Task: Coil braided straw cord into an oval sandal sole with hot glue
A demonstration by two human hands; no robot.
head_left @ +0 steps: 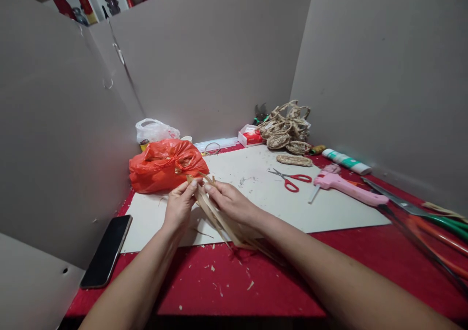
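Observation:
Between my hands are several pale, dry plant strips [210, 212], like husk or straw, pinched at their upper ends and trailing down toward the table's front edge. My left hand [183, 197] is closed on them, thumb on top. Close beside it, my right hand [227, 198] also pinches the strips with thumb and fingers. Both hands are above a white board [252, 188]. Just behind my left hand sits a red plastic bag [161, 166] with pale strips showing in its opening. Red-handled scissors [292, 178] lie open to the right of my right hand.
A pink glue gun [347, 187] and large shears [409, 205] lie right, with a phone [107, 252] left. Woven straw pieces [285, 130], a red tissue box [249, 137] and a wrapped roll [346, 161] stand at the back. Grey panels [219, 62] enclose the red-covered table [204, 291].

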